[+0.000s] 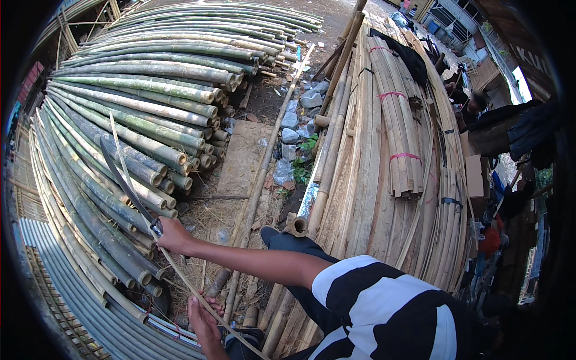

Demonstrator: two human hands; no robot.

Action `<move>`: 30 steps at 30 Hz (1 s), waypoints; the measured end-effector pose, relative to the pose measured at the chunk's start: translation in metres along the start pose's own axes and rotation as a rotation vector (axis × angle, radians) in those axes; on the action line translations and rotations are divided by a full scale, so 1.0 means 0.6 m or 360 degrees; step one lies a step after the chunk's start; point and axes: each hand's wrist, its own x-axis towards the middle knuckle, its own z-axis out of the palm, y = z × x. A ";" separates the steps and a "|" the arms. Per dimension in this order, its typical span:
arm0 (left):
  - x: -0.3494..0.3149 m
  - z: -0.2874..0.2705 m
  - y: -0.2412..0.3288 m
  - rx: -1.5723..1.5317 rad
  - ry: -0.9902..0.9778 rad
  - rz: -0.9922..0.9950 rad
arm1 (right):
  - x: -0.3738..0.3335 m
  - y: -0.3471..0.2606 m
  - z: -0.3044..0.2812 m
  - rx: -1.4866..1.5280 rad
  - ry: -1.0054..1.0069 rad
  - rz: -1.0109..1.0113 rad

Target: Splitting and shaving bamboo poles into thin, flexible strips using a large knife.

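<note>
My right hand [174,236] is closed around the dark handle of a machete [127,177], whose long curved blade points up and left over the ends of the bamboo poles. A thin, pale bamboo strip [182,274] runs beside the blade, past my right hand and down toward the lower edge. Lower down, my left hand [204,323] has its fingers curled about that strip. Where the blade meets the strip is hard to make out. My right arm reaches across from a black-and-white striped sleeve.
Green bamboo poles [150,123] are stacked at left. Bundles of split bamboo [396,120], tied with pink cord, lie at right. Between them are rocks [290,128], a long thin pole [271,141] and a flat board [240,153]. Blue-grey corrugated sheeting [78,276] is lower left. Another person [474,105] is far right.
</note>
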 end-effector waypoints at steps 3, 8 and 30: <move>0.007 -0.007 -0.009 -0.0008 -0.0050 0.0028 | 0.012 0.003 -0.011 -0.0029 0.0034 0.0014; 0.024 -0.013 -0.008 0.0165 0.0142 0.0356 | 0.013 -0.014 -0.020 0.0394 -0.0133 0.0202; 0.033 0.012 0.024 0.0737 0.0534 0.0465 | -0.024 -0.019 0.006 0.0383 -0.0305 0.0302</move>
